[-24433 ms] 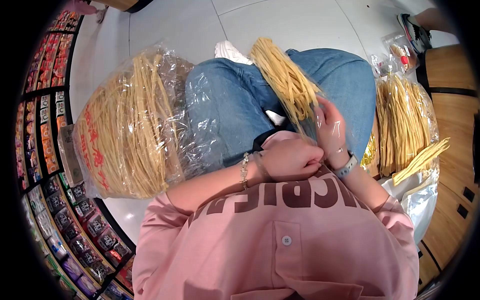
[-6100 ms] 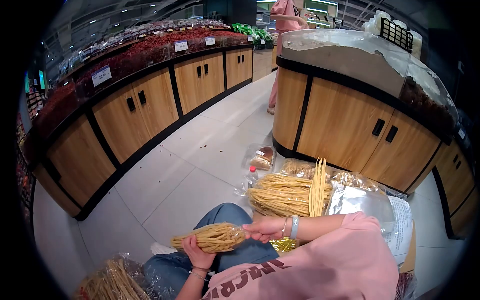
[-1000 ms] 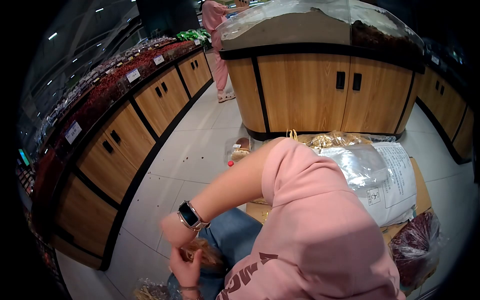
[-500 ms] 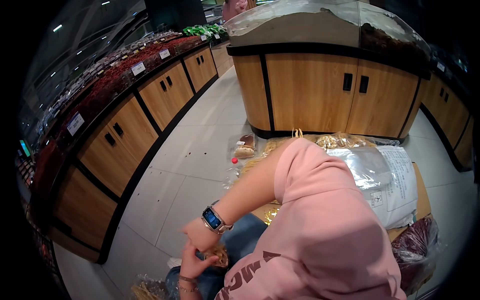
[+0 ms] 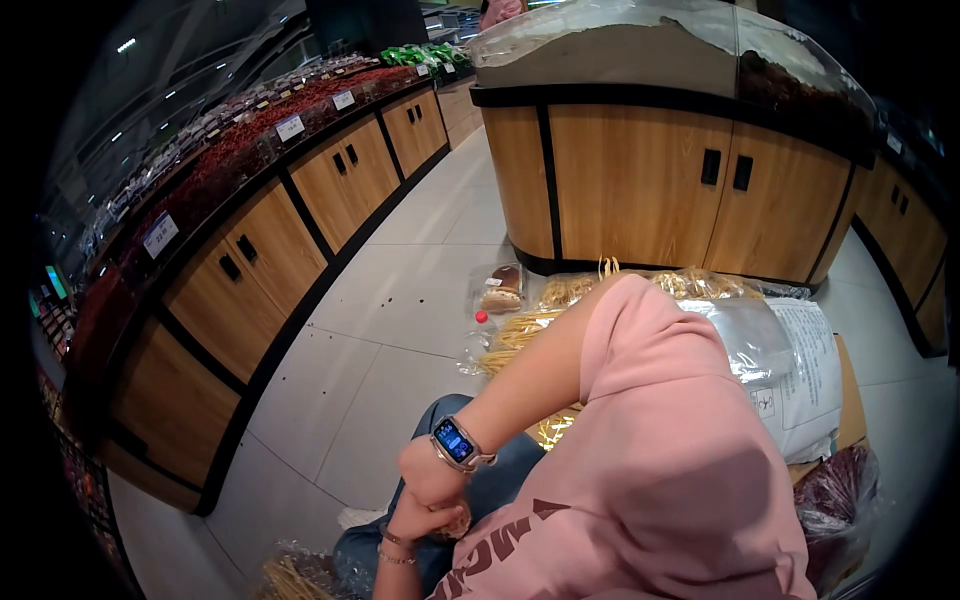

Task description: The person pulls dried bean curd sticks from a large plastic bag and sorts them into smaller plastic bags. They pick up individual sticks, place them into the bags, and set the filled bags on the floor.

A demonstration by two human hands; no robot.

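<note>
My right hand (image 5: 432, 475), with a smartwatch on its wrist, is curled closed above my lap. Directly below it and touching it is my left hand (image 5: 420, 518), with bracelets at its wrist and its thumb laid across. Between the two shows a small part of a clear bag of tan dried food (image 5: 458, 522); the hands cover most of it, and its contents are too hidden to name. Both hands are over my jeans (image 5: 510, 465). At the bottom of the view, near my left wrist, lies another clear bag with yellowish dried sticks (image 5: 290, 578).
Bags of yellow dried sticks (image 5: 515, 335), a packaged bread-like item (image 5: 500, 290) and a large white sack (image 5: 808, 370) lie on the floor ahead. A bag of dark red goods (image 5: 838, 495) is at right. Wooden display cabinets (image 5: 640, 180) stand ahead and along the left.
My hands have come closer together and shifted slightly right, so the bag between them shows less. My left thumb has moved in across it. The view has shifted a little.
</note>
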